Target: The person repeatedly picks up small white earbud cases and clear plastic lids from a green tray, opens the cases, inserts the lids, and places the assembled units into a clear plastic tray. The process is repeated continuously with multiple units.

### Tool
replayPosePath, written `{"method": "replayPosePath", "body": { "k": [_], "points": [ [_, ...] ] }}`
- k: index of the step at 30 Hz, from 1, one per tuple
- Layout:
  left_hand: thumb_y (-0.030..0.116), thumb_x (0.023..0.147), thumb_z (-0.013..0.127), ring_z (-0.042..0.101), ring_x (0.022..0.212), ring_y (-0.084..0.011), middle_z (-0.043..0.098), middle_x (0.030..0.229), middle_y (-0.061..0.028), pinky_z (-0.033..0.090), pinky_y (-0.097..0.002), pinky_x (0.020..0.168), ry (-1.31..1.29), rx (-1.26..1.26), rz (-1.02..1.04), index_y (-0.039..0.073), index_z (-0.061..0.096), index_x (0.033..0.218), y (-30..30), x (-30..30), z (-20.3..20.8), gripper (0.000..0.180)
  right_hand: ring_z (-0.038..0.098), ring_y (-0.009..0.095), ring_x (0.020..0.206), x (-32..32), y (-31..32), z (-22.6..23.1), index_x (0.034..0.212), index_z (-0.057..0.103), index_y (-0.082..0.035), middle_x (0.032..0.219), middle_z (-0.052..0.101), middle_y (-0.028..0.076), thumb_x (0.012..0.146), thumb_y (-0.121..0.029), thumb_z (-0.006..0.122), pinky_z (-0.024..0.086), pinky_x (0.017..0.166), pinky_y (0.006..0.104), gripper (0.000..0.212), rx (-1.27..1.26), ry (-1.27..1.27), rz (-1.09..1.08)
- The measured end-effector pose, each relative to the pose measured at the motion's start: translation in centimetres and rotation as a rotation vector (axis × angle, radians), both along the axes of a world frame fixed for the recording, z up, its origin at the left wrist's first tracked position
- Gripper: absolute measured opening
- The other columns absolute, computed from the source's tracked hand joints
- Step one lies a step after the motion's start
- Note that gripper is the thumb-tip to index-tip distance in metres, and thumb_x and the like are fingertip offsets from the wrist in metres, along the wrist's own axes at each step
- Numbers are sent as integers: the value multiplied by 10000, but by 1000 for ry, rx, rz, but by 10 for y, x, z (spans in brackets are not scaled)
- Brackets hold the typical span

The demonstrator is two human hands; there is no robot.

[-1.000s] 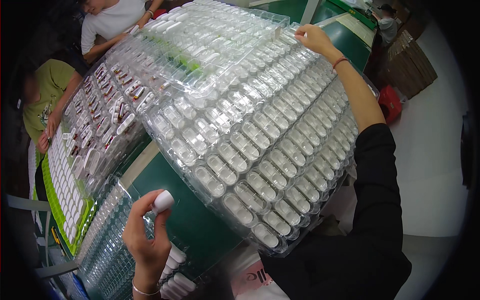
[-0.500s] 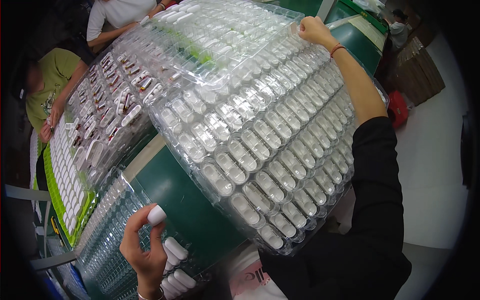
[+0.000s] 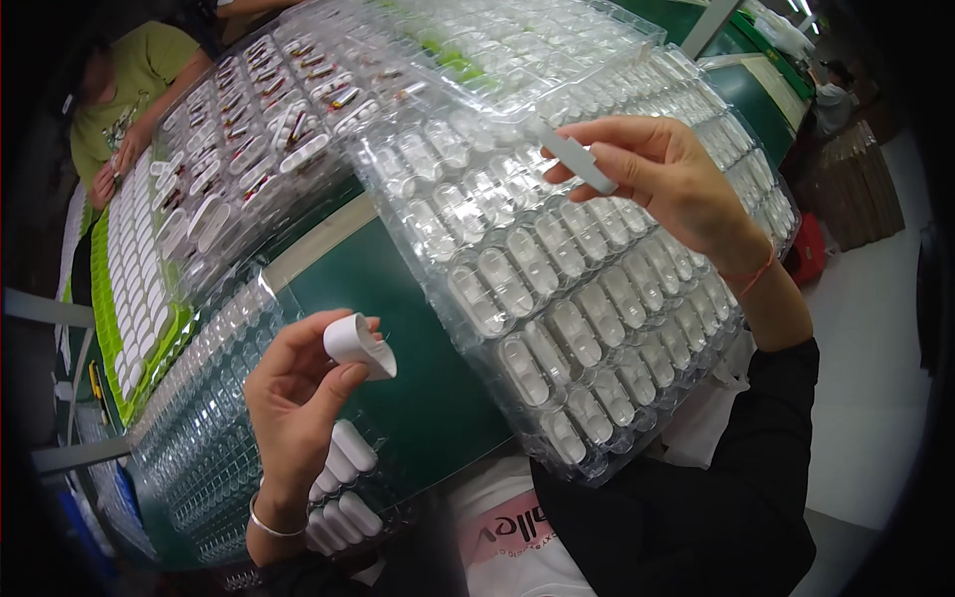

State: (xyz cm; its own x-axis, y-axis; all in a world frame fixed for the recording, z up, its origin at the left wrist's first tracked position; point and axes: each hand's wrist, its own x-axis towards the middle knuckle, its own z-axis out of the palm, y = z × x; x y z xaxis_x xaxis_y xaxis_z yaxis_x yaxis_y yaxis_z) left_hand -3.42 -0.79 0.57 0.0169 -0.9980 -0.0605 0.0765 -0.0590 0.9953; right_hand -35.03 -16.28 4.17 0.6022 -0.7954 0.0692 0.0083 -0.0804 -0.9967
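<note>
A short hollow white plastic shell [image 3: 350,340] is pinched between the thumb and fingers of my left hand [image 3: 296,398], above the green tabletop [image 3: 403,363]. My right hand [image 3: 671,179] grips a slim, long white plastic piece [image 3: 579,159] with rounded ends, tilted in its fingers. Beneath the right hand spreads a stack of clear blister trays [image 3: 436,316], with pale oval pieces in rows of pockets. Several finished-looking white oval capsules [image 3: 354,445] lie beside my left wrist, partly hidden by it.
At the left, a clear tray [image 3: 231,179] holds white shells with small coloured parts. More nested clear trays [image 3: 214,428] stand at the near left. A green mat [image 3: 171,343] carries rows of white pieces. A co-worker in a green shirt [image 3: 149,75] sits beyond it.
My right hand has come back from the far edge of the trays and now holds the long white piece. My left hand has risen and turned its shell, showing the hollow side.
</note>
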Motion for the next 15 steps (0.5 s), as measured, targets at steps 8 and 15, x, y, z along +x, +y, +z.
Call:
{"method": "replayPosePath", "body": {
  "k": [8,15],
  "points": [
    [47,882,666,632,1057,-231,628,1171,-193,535,-366,919,241,-35,64,-37,498,1226,12,9,-3,392,680,163,887,100,34,-20,1156,612,45,1024,679,142,870,-23,663,573,800,273,299,-228,47,220],
    [34,904,644,604,1110,-199,610,1228,-167,501,-351,964,237,-141,165,-13,501,1232,12,13,-14,361,640,123,927,140,38,-29,1150,604,10,1120,636,96,849,10,690,577,799,243,313,-91,104,339]
  ]
}}
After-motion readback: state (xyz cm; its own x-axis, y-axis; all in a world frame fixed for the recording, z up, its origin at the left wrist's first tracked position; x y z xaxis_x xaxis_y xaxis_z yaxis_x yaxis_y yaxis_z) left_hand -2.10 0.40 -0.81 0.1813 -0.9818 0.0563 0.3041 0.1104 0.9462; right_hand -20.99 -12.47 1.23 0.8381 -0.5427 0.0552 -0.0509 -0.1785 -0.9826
